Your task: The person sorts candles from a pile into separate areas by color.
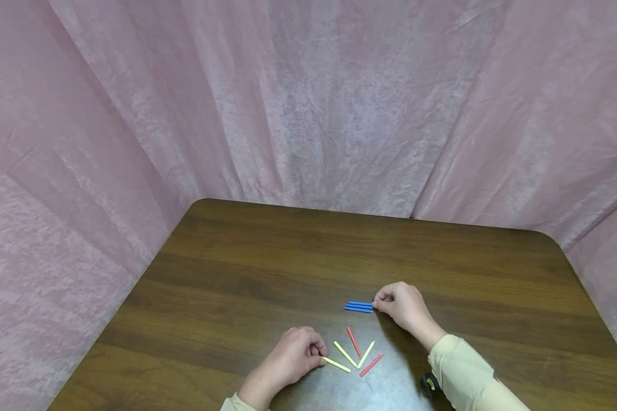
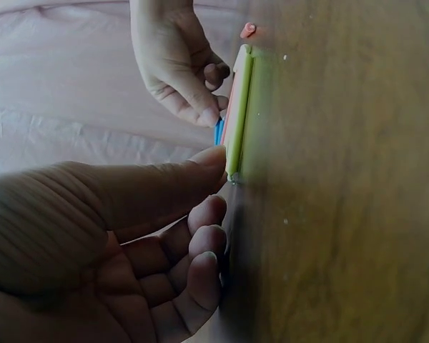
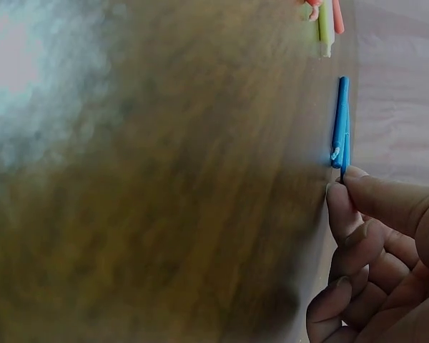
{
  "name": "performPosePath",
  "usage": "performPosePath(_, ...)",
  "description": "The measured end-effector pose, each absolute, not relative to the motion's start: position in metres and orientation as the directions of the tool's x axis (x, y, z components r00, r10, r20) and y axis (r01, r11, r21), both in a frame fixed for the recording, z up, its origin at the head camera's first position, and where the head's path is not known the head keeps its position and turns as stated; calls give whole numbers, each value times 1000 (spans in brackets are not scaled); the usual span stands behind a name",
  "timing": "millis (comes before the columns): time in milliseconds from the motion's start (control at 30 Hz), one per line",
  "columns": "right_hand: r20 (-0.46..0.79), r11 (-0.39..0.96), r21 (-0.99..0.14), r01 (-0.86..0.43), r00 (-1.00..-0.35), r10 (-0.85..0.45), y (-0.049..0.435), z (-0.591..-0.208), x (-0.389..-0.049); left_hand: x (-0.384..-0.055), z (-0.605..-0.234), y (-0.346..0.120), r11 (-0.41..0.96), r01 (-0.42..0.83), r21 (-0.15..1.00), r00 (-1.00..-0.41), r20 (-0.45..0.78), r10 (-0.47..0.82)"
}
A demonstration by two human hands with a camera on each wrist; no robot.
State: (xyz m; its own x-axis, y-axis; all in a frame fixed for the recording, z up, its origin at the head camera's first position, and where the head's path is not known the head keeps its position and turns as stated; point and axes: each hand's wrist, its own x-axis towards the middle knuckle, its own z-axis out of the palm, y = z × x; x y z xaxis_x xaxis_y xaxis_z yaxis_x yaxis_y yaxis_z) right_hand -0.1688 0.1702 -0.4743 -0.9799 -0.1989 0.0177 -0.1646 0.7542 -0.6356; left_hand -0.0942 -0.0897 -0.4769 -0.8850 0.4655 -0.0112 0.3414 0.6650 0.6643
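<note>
Thin birthday candles, some showing a short wick, lie on the wooden table. My left hand pinches the near end of a yellow candle between thumb and fingers. Farther back, my right hand pinches the right end of one blue candle, beside two others in a roughly parallel group. Seen from the right wrist, that thumb and index finger meet at the tip of the blue candle. The left wrist view has the yellow candle at the left thumb tip, low along the tabletop.
Between the hands, two more yellow candles and two red candles lie fanned out. A small round black object is beside the right sleeve. Pink curtains hang behind the table.
</note>
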Motion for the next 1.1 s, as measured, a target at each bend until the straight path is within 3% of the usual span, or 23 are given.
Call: performPosePath(1100, 41, 748, -647, -149, -986, -162, 177, -484, -159, -92, -496, -88, 679, 403, 614, -881, 60, 469)
